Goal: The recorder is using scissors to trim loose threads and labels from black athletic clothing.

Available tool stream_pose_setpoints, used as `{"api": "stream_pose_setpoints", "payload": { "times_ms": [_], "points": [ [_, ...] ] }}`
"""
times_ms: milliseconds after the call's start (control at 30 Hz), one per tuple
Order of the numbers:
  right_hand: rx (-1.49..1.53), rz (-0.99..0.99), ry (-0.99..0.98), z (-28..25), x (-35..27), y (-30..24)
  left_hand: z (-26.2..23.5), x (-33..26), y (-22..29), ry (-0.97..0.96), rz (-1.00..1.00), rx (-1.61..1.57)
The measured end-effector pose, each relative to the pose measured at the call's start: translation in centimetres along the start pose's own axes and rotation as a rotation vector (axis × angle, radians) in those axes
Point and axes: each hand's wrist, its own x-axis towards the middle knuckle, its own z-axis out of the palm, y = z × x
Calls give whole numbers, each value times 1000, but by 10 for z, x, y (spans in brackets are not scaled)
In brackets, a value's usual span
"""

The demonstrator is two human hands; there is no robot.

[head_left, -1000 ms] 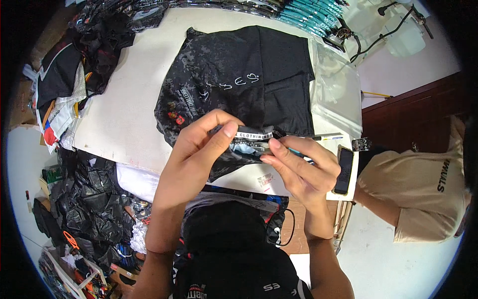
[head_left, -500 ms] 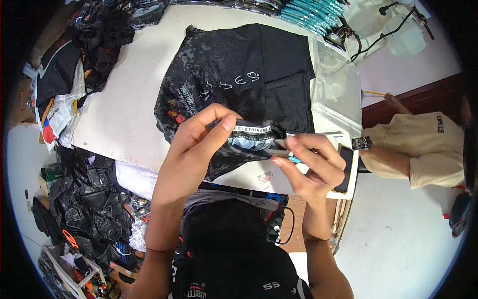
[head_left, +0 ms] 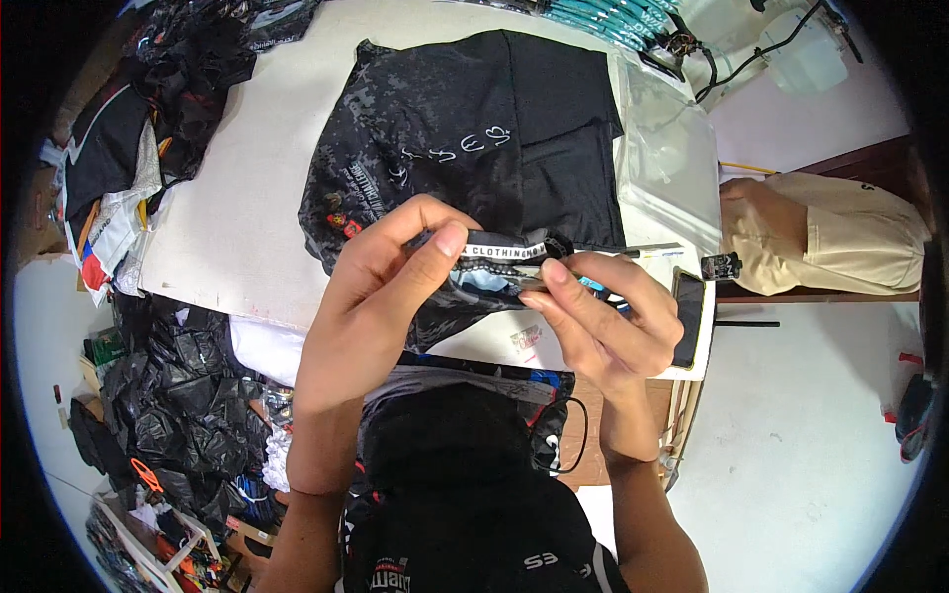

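My left hand pinches the edge of a black patterned jersey between thumb and fingers. That raised edge carries a white printed band, with bluish lining showing beneath it. My right hand is closed around small thread snips with a teal part; the fingers cover most of them. Their metal tip is at the band's lower right, and I cannot tell whether it touches the cloth. The rest of the jersey lies spread on the white table.
A phone and clear plastic bags lie along the table's right side. Dark clothing is heaped at far left, black plastic bags below it. A co-worker in a beige shirt is at right.
My right hand and the snips have moved slightly left, closer to the band. The jersey has shifted a little away from me. The co-worker has moved toward the table's far side.
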Motion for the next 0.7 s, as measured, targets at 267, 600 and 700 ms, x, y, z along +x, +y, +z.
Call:
{"api": "stream_pose_setpoints", "payload": {
  "times_ms": [267, 600, 700],
  "points": [
    [-115, -85, -3, -4, -4, 1, 2, 1, 2, 19, 4, 36],
    [286, 603, 317, -7, -10, -4, -1, 6, -8, 9, -4, 16],
    [596, 805, 24, 0, 7, -12, -1, 8, -10, 6, -15, 69]
  ]
}}
